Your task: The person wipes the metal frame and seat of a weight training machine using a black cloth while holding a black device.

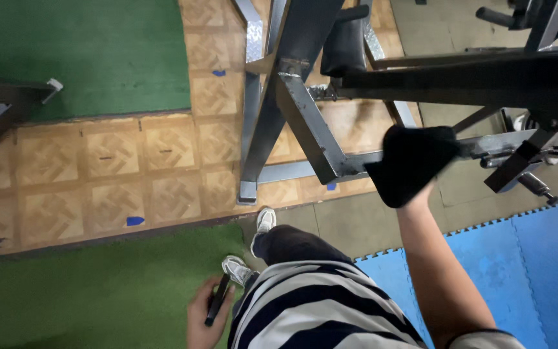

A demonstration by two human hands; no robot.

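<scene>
Dim, flat indoor light with no hard shadows. The black cloth [412,163] is a featureless dark patch. Faint sheen lies on the grey steel frame [305,116]. Straight bars bow near the edges; slight overall softness.

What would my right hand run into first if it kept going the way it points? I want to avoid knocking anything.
The right hand, covered by a black cloth, points at the grey metal bar of the gym machine. It already seems to touch it, though depth is unclear.
</scene>
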